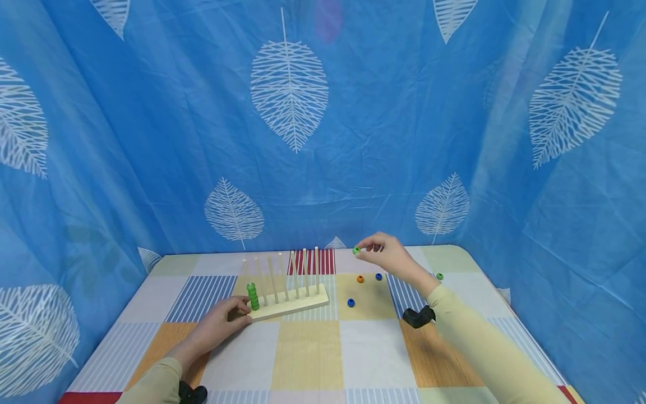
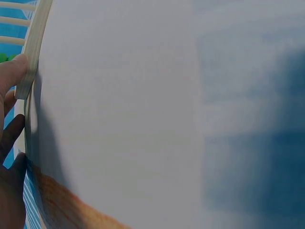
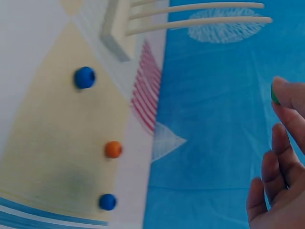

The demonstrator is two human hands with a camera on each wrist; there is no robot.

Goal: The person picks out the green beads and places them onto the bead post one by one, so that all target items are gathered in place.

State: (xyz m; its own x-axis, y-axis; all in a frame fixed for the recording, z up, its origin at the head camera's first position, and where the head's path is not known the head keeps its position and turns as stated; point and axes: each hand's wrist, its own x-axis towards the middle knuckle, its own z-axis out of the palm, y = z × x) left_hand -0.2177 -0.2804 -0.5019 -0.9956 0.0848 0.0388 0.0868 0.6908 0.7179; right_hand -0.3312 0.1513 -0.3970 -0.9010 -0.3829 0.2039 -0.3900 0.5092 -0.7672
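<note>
A pale wooden peg board with a row of upright pegs stands left of the table's middle. Several green beads are stacked on its leftmost peg. My left hand grips the board's left end; in the left wrist view its thumb lies against the edge of the wood. Raised over the table's far side, to the right of the board, my right hand pinches a green bead between thumb and forefinger. In the right wrist view the fingertips mostly cover that bead.
Below the right hand lie an orange bead and two blue beads, one nearer and one farther. Another green bead lies beyond the right forearm. A blue leaf-patterned curtain hangs behind the patchwork tablecloth.
</note>
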